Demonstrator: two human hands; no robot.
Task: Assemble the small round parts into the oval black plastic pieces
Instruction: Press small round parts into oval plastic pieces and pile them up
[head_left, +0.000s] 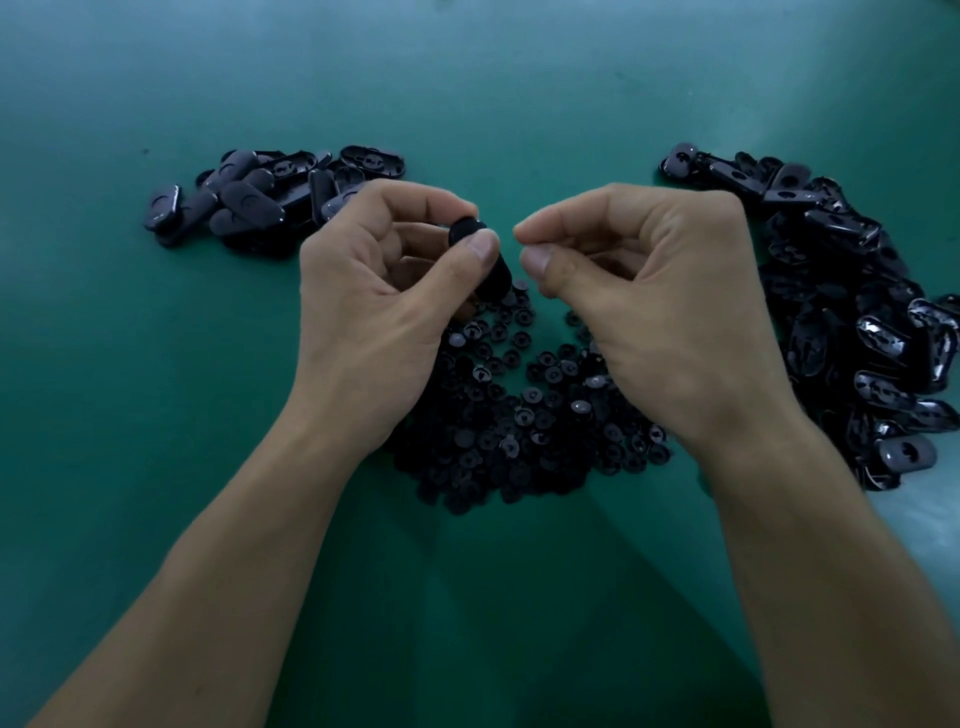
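My left hand (374, 291) grips one oval black plastic piece (466, 234) between thumb and fingers and holds it above the table. My right hand (665, 312) hovers just to the right of it, fingers curled, with thumb and forefinger tips close together; no part shows between them. Under both hands lies a heap of small round black parts (519, 431). A small pile of oval pieces (249, 202) sits at the back left, partly behind my left hand. A larger pile of oval pieces (857, 322) stretches along the right side.
Everything lies on a green table surface (467, 93). Bare green surface shows at the back, on the far left and in front between my forearms.
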